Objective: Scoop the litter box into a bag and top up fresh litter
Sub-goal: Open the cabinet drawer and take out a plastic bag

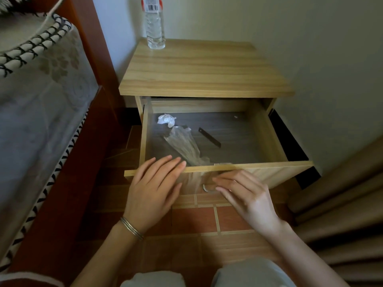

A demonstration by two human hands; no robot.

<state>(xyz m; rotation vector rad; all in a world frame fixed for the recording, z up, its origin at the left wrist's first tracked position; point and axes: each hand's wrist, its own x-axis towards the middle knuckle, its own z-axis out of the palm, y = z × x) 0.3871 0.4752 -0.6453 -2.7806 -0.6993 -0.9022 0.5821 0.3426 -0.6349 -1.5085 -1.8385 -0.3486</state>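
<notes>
A crumpled clear plastic bag (183, 145) lies in the open drawer (267, 139) of a wooden bedside table (203, 67). One end of the bag drapes over the drawer's front edge. My right hand (246, 195) is in front of the drawer face, by the metal handle (205, 187), and its thumb and fingertips pinch the hanging end of the bag. My left hand (155, 187) hovers flat over the left part of the front edge, fingers straight, holding nothing. No litter box or scoop is in view.
The drawer also holds a crumpled white tissue (166, 120) and a dark flat strip (209, 137). A water bottle (155, 23) stands on the table top at the back left. A bed (37, 104) is on the left and a curtain (342, 204) on the right. Below is the tiled floor (207, 220).
</notes>
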